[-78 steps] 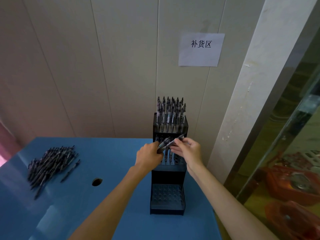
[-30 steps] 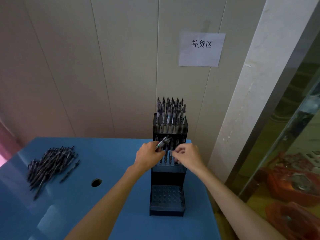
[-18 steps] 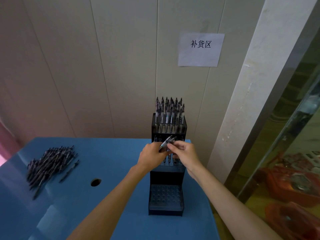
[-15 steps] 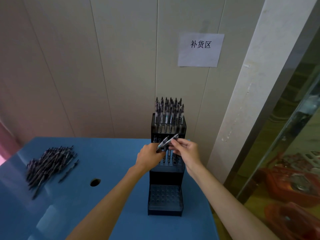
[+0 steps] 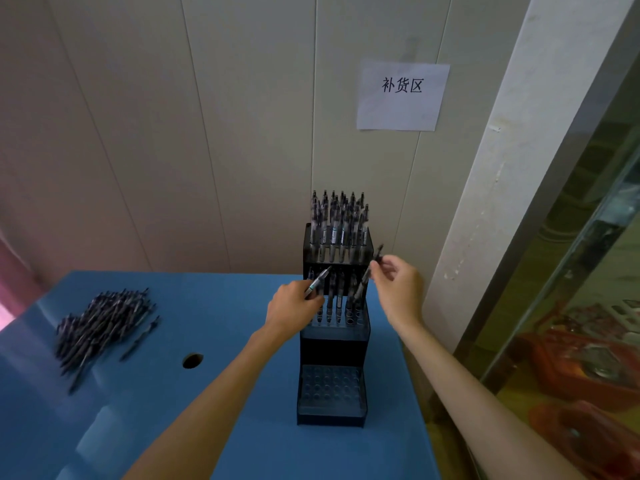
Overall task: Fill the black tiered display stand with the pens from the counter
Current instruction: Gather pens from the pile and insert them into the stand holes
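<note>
**Middle tier being loaded, one pen at a time**

A single pen is pinched near its upper end by the right hand and is tilted over the right side of the middle tier. A few spare pens are gripped in the curled fingers of the left hand, just left of that tier. Each pen is judged light, stiff and smooth-barrelled; it is best taken high on the barrel so the tip can be steered into a hole.

On the black tiered display stand the top tier is packed with upright pens, the middle tier is partly filled, and the bottom tier shows only bare holes. The remaining pile of pens lies on the blue counter, well apart to the left.
</note>
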`<state>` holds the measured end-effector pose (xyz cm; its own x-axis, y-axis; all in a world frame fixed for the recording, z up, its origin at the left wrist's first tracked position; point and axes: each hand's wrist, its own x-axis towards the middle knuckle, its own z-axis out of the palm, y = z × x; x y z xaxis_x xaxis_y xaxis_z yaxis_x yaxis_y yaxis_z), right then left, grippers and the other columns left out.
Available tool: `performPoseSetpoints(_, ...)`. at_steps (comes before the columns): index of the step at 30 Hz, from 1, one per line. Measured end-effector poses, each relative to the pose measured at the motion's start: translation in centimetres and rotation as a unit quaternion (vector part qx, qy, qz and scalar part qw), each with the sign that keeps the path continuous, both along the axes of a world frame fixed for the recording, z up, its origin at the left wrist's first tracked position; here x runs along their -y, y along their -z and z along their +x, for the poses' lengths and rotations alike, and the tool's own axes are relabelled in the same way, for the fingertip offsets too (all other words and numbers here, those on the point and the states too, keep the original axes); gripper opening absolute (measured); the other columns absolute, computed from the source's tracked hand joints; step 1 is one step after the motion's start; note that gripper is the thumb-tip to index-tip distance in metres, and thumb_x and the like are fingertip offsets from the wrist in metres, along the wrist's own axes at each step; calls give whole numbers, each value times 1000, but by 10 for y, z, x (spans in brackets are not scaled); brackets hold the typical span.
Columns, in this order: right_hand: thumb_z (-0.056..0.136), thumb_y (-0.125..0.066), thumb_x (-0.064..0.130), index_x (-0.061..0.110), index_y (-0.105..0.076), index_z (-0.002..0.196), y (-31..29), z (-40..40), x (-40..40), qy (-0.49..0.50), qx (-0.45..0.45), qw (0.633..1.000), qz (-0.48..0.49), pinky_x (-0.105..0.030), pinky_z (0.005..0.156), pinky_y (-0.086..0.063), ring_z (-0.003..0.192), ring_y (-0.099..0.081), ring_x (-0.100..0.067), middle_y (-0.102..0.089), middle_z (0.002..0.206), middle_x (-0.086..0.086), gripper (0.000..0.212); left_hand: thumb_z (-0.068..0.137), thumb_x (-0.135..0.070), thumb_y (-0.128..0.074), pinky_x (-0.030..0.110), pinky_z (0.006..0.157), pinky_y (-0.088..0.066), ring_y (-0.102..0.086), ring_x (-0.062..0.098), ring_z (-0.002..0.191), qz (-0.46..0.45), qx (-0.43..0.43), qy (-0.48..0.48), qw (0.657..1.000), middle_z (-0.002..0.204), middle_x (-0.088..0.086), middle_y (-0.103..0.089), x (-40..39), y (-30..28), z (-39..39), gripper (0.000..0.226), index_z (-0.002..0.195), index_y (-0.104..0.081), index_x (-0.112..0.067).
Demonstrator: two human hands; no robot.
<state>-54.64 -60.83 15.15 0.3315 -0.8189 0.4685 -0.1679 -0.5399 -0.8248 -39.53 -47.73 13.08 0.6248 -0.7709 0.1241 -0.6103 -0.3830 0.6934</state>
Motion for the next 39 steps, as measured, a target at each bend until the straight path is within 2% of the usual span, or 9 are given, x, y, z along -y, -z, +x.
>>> performPoseSetpoints(2, 95, -67, 16, 14, -73, 94, 1, -1, -2, 0, -51, 996, -74, -13, 67, -52, 69, -64, 0, -68, 77, 10, 6, 87, -20, -60, 28, 53, -23, -31, 17, 52, -4, 2, 1, 1000, 55, -2, -36, -1, -1, -1, 36, 65, -32, -18)
performPoseSetpoints(5, 95, -67, 12, 8, -74, 94, 2, -2, -5, -8, -85, 989, -123, -17, 69, -53, 67, -65, -8, -71, 78, 3, 8, 88, -20, -61, 28, 53, -25, -31, 17, 51, -8, 2, 2, 1000, 55, -2, -37, -1, -2, 0, 35, 65, -33, -18)
performPoseSetpoints(9, 94, -68, 11, 5, -74, 97, 6, -3, -5, -12, -97, 988, -121, -22, 69, -57, 67, -68, -13, -73, 80, -2, 9, 87, -20, -60, 27, 53, -24, -31, 17, 51, -13, 5, 1, 1000, 55, -2, -37, -2, -3, -1, 34, 65, -34, -18)
performPoseSetpoints(15, 93, -69, 11, 6, -75, 96, 5, -2, -5, -20, -100, 990, -92, -1, 62, -46, 67, -64, -4, -74, 83, -1, 9, 87, -19, -59, 28, 53, -23, -29, 16, 51, -19, 9, 7, 1000, 55, -2, -36, -6, -4, -1, 35, 64, -33, -19)
performPoseSetpoints(19, 94, -69, 12, 6, -75, 97, 11, -2, -5, -21, -120, 989, -86, -6, 66, -50, 69, -64, -6, -75, 85, -3, 10, 87, -19, -58, 28, 54, -23, -28, 17, 52, -20, 8, 7, 1000, 56, -1, -36, -8, -4, -2, 34, 64, -32, -19)
performPoseSetpoints(25, 93, -70, 10, 2, -74, 93, 18, 0, -2, -19, -150, 986, -75, -2, 60, -47, 69, -65, -9, -75, 85, -5, 10, 85, -16, -58, 31, 55, -24, -29, 18, 53, -14, 3, 10, 1000, 56, 1, -36, -9, 0, -2, 33, 65, -33, -17)
performPoseSetpoints(28, 92, -70, 10, -2, -73, 87, 35, -1, 1, -34, -185, 981, -45, -21, 67, -59, 69, -71, -20, -74, 78, -11, 13, 85, -16, -58, 31, 55, -23, -28, 17, 53, -11, 4, 12, 1000, 57, 1, -35, -9, 1, -2, 32, 65, -33, -17)
performPoseSetpoints(30, 93, -69, 10, 2, -73, 83, 42, -2, -1, -34, -196, 979, -36, -32, 68, -61, 67, -71, -19, -73, 74, -8, 14, 86, -17, -58, 31, 55, -23, -27, 17, 53, -10, 4, 11, 1000, 57, 1, -35, -9, 1, -2, 33, 65, -33, -17)
performPoseSetpoints(39, 89, -74, 18, 10, -73, 69, 41, -7, -6, -14, -212, 977, -18, -17, 59, -51, 53, -65, -12, -67, 57, 1, 22, 87, -16, -58, 29, 54, -23, -28, 17, 52, -11, 4, 23, 1000, 56, 0, -35, -10, 3, 2, 35, 64, -32, -18)
